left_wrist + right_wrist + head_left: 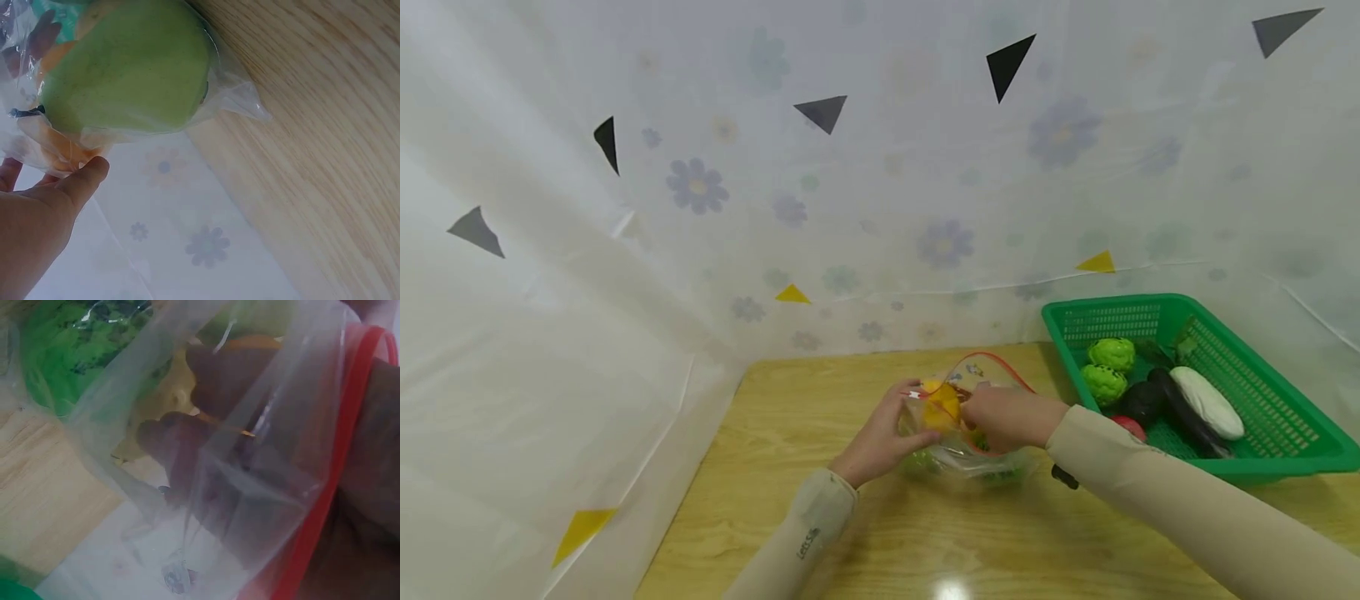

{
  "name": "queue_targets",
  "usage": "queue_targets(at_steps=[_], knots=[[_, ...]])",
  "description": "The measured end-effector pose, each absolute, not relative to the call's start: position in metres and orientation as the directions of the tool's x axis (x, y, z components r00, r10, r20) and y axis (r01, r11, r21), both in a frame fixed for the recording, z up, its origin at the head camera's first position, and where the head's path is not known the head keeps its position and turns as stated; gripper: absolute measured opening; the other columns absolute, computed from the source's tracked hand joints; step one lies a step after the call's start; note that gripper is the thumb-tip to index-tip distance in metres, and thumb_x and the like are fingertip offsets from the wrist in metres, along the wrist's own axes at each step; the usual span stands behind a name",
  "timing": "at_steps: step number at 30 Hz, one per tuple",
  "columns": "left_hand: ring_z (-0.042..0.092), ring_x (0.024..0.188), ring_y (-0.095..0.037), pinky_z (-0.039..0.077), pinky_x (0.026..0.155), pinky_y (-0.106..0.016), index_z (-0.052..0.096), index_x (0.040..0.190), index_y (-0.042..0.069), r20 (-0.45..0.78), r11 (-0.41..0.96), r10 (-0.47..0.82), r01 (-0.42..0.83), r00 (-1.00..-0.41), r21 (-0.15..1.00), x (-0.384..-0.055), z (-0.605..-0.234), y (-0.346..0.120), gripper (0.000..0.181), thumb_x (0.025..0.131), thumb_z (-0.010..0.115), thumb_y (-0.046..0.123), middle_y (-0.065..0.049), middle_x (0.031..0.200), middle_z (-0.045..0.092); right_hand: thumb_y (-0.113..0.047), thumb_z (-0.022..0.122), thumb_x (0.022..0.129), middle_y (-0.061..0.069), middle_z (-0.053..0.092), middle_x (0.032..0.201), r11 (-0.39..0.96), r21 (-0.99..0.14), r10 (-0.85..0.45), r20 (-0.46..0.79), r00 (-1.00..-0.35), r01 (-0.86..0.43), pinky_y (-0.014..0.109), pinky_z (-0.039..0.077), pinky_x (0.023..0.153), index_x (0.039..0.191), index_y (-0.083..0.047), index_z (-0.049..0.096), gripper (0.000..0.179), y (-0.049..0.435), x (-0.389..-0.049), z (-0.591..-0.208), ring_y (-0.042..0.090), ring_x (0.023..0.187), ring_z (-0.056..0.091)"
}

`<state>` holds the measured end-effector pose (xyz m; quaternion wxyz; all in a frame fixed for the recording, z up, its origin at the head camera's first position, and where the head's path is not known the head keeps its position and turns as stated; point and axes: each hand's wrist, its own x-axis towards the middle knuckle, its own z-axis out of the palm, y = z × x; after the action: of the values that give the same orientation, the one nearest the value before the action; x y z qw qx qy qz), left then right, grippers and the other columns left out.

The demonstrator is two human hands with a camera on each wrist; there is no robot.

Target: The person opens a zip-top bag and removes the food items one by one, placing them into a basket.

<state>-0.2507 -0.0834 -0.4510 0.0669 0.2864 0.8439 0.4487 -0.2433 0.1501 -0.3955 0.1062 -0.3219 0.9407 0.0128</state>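
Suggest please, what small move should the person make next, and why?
Perhaps ease the right hand back past the red rim of the clear zip bag while the left hand steadies it. The right hand is inside, its wrist near that rim, and a green mango rests against the thin plastic, so a sharp pull might drag the bag. Whether that hand grips the orange-yellow fruit is unclear.

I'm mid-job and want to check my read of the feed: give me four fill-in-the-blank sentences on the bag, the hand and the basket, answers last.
1. Seen through the plastic, the fingers of the right hand are ____ the clear bag, not outside it.
2. The strip along the bag's mouth is coloured ____.
3. The basket on the table is coloured ____.
4. In it, the long dark eggplant lies beside a long ____ vegetable.

Missing words: inside; red; green; white.
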Motion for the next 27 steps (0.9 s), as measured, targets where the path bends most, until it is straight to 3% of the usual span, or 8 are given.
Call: queue_targets(at_steps=[6, 10, 17, 27], knots=[[0.026, 0.151, -0.023, 0.030, 0.120, -0.052, 0.036, 0.155, 0.017, 0.143, 0.450, 0.538, 0.427, -0.831, 0.785, -0.252, -0.451, -0.082, 0.082, 0.089, 0.074, 0.050, -0.004, 0.164, 0.028, -0.011, 0.080, 0.081, -0.003, 0.055, 0.069, 0.806, -0.031, -0.580, -0.237, -0.779, -0.591, 0.030, 0.044, 0.062, 0.075, -0.016, 0.065, 0.018, 0.152, -0.244, -0.399, 0.014, 0.066, 0.045], [0.025, 0.152, -0.023, 0.029, 0.120, -0.053, 0.038, 0.153, 0.019, 0.141, 0.456, 0.534, 0.424, -0.834, 0.783, -0.251, -0.451, -0.081, 0.079, 0.089, 0.074, 0.049, -0.002, 0.164, 0.027, -0.011, 0.079, 0.082, -0.004, 0.052, 0.064, 0.801, -0.067, -0.591, -0.241, -0.770, -0.594, 0.026, 0.038, 0.058, 0.070, -0.015, 0.058, 0.024, 0.153, -0.242, -0.401, 0.011, 0.059, 0.039], [0.026, 0.152, -0.025, 0.029, 0.120, -0.054, 0.052, 0.137, 0.026, 0.158, 0.449, 0.544, 0.445, -0.824, 0.775, -0.249, -0.449, -0.080, 0.055, 0.090, 0.075, 0.045, 0.003, 0.163, 0.028, -0.007, 0.078, 0.078, -0.005, 0.051, 0.067, 0.819, -0.076, -0.566, -0.275, -0.777, -0.569, 0.026, 0.037, 0.057, 0.070, -0.016, 0.055, 0.026, 0.153, -0.241, -0.405, 0.011, 0.059, 0.039], [0.026, 0.151, -0.024, 0.030, 0.119, -0.052, 0.049, 0.138, 0.027, 0.148, 0.463, 0.545, 0.443, -0.825, 0.768, -0.248, -0.452, -0.080, 0.057, 0.090, 0.076, 0.043, 0.003, 0.163, 0.027, -0.004, 0.080, 0.077, -0.006, 0.052, 0.069, 0.815, -0.031, -0.560, -0.292, -0.775, -0.578, 0.031, 0.041, 0.058, 0.069, -0.021, 0.055, 0.031, 0.148, -0.239, -0.411, 0.013, 0.061, 0.043]])
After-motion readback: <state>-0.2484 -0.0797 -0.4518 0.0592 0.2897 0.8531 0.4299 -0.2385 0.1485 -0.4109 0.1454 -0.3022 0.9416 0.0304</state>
